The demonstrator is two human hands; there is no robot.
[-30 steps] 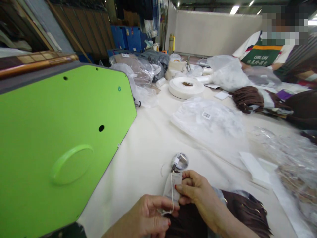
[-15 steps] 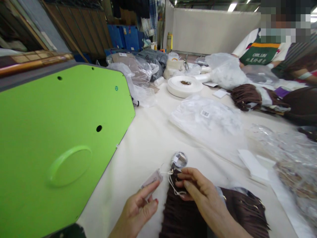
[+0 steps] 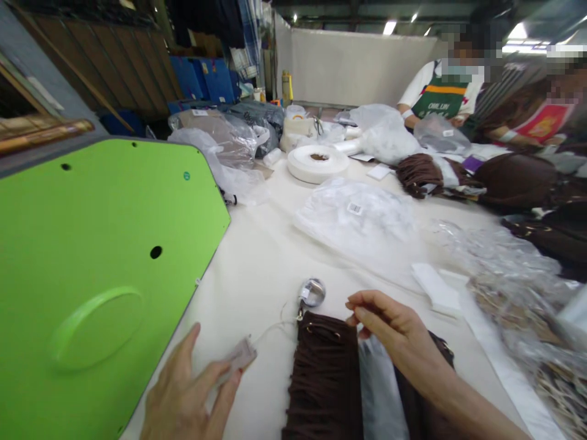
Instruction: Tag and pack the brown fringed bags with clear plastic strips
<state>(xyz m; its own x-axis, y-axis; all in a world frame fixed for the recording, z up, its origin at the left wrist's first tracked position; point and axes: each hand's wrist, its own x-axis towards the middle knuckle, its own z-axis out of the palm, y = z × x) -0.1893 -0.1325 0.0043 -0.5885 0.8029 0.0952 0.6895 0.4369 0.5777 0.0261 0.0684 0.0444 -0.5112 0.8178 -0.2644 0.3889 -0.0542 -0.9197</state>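
Observation:
My left hand [image 3: 192,391] holds a small pale hang tag [image 3: 241,356] between its fingers, just above the white table. A thin white string [image 3: 275,326] runs from the tag to the corner of a dark brown fringed article [image 3: 321,379], which has gold rings near its top edge. A round shiny charm [image 3: 313,292] with a white sticker is attached by a small metal clasp at that same corner. My right hand [image 3: 394,324] hovers over the article's right side, its fingers loosely curled, with nothing visible in them. Grey plastic wrap [image 3: 380,391] lies below my right wrist.
A bright green board [image 3: 114,244] covers the left side. Ahead lie a white plastic bag [image 3: 358,214] and a roll of white tape [image 3: 316,164]. Brown fringed bundles [image 3: 426,174] and clear plastic [image 3: 499,250] fill the right. Two people stand across the table.
My left hand has drawn the tag leftward, stretching its string. My right hand has let go at the string and moved off to the right. The camera view has shifted right.

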